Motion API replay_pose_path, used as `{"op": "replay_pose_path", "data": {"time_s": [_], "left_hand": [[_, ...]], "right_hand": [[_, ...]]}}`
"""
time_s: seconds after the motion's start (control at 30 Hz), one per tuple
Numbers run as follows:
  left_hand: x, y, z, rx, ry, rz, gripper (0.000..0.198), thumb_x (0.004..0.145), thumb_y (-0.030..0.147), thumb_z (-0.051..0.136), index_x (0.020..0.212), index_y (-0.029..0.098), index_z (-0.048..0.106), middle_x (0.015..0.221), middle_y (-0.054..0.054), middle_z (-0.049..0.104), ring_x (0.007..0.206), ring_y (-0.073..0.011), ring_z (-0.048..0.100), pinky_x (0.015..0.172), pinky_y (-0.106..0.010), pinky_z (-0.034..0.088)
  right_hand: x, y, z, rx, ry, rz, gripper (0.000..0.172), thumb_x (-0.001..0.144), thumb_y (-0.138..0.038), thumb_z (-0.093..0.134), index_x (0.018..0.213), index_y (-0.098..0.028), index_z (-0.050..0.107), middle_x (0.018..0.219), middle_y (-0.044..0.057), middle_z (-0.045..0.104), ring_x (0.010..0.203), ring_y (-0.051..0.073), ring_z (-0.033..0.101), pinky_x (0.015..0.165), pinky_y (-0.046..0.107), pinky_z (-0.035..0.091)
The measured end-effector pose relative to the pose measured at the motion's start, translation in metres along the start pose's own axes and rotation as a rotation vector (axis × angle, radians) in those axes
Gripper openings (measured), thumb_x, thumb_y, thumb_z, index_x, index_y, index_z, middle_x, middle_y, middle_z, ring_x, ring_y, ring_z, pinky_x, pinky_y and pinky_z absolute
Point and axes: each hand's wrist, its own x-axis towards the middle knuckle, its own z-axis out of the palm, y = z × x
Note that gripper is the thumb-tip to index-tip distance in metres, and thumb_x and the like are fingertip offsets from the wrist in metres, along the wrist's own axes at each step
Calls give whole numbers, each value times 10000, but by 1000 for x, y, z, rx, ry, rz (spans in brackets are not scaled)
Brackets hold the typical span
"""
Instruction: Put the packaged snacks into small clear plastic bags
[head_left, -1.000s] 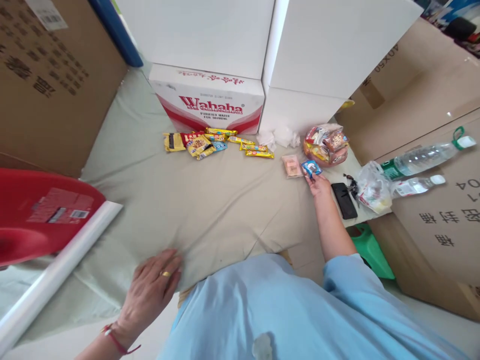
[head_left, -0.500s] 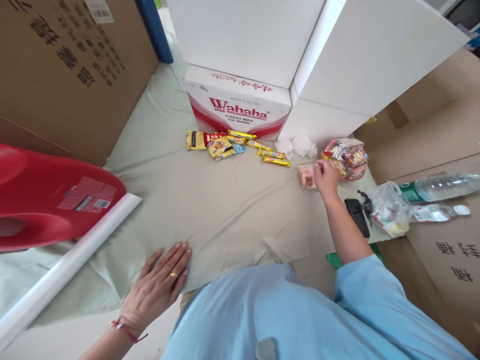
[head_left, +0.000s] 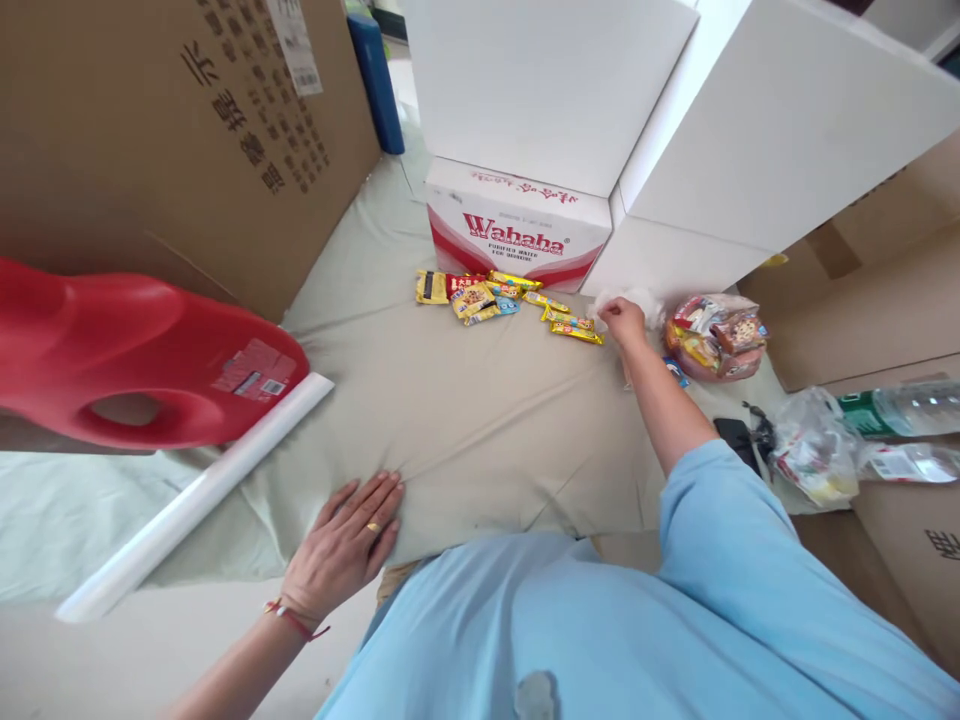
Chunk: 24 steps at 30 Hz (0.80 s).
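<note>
My left hand (head_left: 346,535) lies flat on the cloth-covered table (head_left: 420,410) near its front edge, fingers stretched out, holding nothing. My right hand (head_left: 624,322) is at the crumpled white tissue or plastic (head_left: 649,303), fingertips pinched together; whether anything is between them cannot be made out. Just left of it are yellow snack bars (head_left: 576,332). Further left is a cluster of small snack packets (head_left: 472,300) in yellow, red and blue. A clear bag of snacks (head_left: 718,338) stands right of my right hand, with a blue wrapper (head_left: 676,371) beside my forearm. My forearm mostly hides a pink packet.
A Wahaha carton (head_left: 517,225) and white boxes (head_left: 690,120) stand at the back. On the left are a red jug (head_left: 187,350), a white roll (head_left: 202,500) and a brown carton (head_left: 187,150). A phone (head_left: 739,440), plastic bag (head_left: 814,445) and bottles (head_left: 911,410) lie right.
My right hand has moved from the pink packet to the white crumpled material, away from me and left within the scene. The view has shifted. My left hand stays flat on the cloth.
</note>
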Motion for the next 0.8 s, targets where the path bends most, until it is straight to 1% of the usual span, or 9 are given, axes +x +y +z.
{"op": "replay_pose_path", "data": {"time_s": [0.13, 0.23, 0.37, 0.5, 0.57, 0.6, 0.63, 0.7, 0.8], "left_hand": [[-2, -3, -1, -39, 8, -6, 466, 953, 330, 617, 1409, 255, 669, 1482, -109, 677, 1339, -318, 675, 1192, -517, 443], [5, 4, -4, -159, 74, -117, 302, 951, 328, 625, 1216, 248, 746, 1352, -115, 761, 1290, -319, 701, 1138, -518, 499], [46, 48, -7, -415, 212, -390, 228, 1002, 356, 550, 968, 237, 742, 1069, -107, 806, 1123, -285, 732, 1050, -500, 550], [120, 118, -2, -735, 218, -459, 254, 1007, 431, 567, 910, 247, 712, 1033, -92, 758, 1022, -237, 705, 954, -414, 569], [157, 145, 2, -896, 230, -393, 229, 920, 464, 703, 973, 241, 712, 1065, -99, 724, 996, -232, 682, 847, -358, 578], [172, 154, 5, -945, 220, -359, 317, 846, 470, 792, 1044, 235, 714, 1129, -110, 708, 1042, -246, 670, 843, -353, 575], [183, 161, 7, -968, 211, -332, 377, 797, 460, 842, 1071, 231, 720, 1151, -114, 702, 1067, -257, 662, 866, -362, 565], [195, 166, 10, -999, 166, -299, 246, 839, 430, 807, 969, 231, 743, 1025, -90, 713, 992, -244, 661, 881, -362, 535], [192, 157, 14, -1114, 77, -398, 224, 886, 437, 755, 823, 222, 735, 847, -49, 693, 834, -204, 641, 808, -328, 503]], "right_hand": [[-35, 5, -29, 261, 46, 89, 167, 834, -307, 717, 835, -225, 572, 713, -56, 557, 590, 103, 460, 556, 216, 399], [-81, 9, -46, 575, 4, 143, 269, 794, -325, 777, 823, -242, 523, 712, -73, 524, 543, 79, 424, 478, 185, 337], [-162, 13, -47, 1117, -203, 233, 318, 694, -243, 852, 865, -240, 584, 687, -82, 500, 525, 64, 402, 451, 166, 319], [-238, 8, -27, 1142, -315, 278, 325, 693, -295, 887, 849, -242, 606, 650, -80, 473, 525, 76, 390, 458, 193, 320], [-266, 2, -17, 1095, -362, 262, 361, 688, -379, 912, 821, -243, 605, 643, -75, 476, 532, 84, 385, 473, 215, 316], [-276, 0, -13, 1062, -390, 248, 373, 693, -420, 915, 817, -242, 611, 642, -72, 484, 534, 86, 381, 483, 225, 315], [-284, -2, -11, 1026, -418, 233, 375, 705, -452, 909, 819, -240, 622, 638, -70, 491, 533, 88, 377, 492, 233, 315], [-295, -2, -10, 969, -460, 209, 359, 741, -481, 883, 817, -233, 635, 619, -69, 497, 528, 88, 374, 504, 240, 312], [-295, 7, -18, 934, -458, 227, 329, 759, -462, 847, 783, -227, 618, 566, -75, 476, 505, 86, 383, 486, 229, 285]]}}
